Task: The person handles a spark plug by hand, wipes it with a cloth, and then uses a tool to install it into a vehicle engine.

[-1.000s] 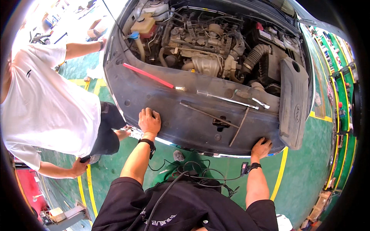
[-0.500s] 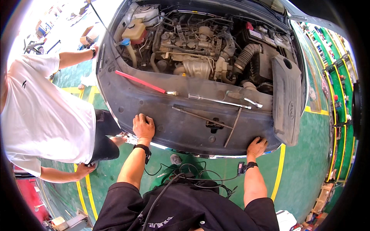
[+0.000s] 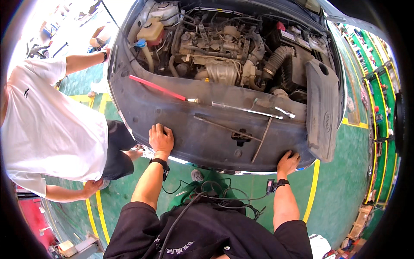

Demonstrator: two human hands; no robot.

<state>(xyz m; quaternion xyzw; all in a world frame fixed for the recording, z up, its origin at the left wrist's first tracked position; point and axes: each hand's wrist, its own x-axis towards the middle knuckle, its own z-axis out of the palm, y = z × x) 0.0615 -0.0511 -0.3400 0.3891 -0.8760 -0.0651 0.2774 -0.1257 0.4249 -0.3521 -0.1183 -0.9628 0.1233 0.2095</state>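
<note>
My left hand (image 3: 161,139) rests on the dark plastic front cover (image 3: 189,142) of a car with its bonnet raised, fingers slightly bent, holding nothing. My right hand (image 3: 288,162) lies on the same cover near its right end, fingers apart and bent. Farther in on the cover are a red-handled tool (image 3: 159,88), a long chrome extension bar (image 3: 241,110), a small ratchet (image 3: 286,112) and a rusty T-shaped bar (image 3: 262,138). A grey plastic engine cover (image 3: 323,112) leans at the right. Beyond lies the exposed engine (image 3: 220,52).
A co-worker in a white shirt (image 3: 54,121) stands close at my left, one hand (image 3: 105,54) at the car's side. Black cables (image 3: 215,194) hang at my waist. Boxes and parts (image 3: 97,36) sit at upper left; racks (image 3: 375,116) line the right.
The view has shifted slightly, with the car appearing a little farther left than a second ago. My hands stay on the cover; no tool has visibly moved.
</note>
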